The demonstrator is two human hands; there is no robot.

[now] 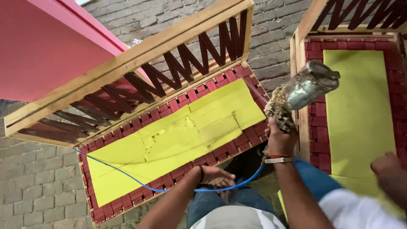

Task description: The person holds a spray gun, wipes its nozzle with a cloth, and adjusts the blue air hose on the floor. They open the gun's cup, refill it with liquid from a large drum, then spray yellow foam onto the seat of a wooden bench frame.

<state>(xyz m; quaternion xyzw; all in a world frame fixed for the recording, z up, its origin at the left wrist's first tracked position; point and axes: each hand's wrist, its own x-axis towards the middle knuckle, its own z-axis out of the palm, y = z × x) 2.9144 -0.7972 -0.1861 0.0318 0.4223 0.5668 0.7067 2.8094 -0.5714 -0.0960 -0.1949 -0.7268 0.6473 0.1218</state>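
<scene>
My right hand (280, 139) is raised and grips a spray gun (306, 87) whose handle is wrapped in frayed cloth; its shiny cup points up and to the right. A thin blue hose (140, 183) runs from below that hand across the front of a wooden seat frame (127, 63). The frame has dark red webbing straps (169, 171) and is covered with several yellow foam pieces (178, 140). My left hand (217, 176) lies low by the frame's front edge, just above the hose, with its fingers spread and nothing in it.
A second wooden frame (302, 123) with red webbing and one yellow foam sheet (360, 110) stands at the right. Another person's hand (388, 167) and blue-and-white sleeve (335, 195) reach in at the lower right. A pink panel (42, 46) leans at the upper left. The floor is grey brick paving (38, 186).
</scene>
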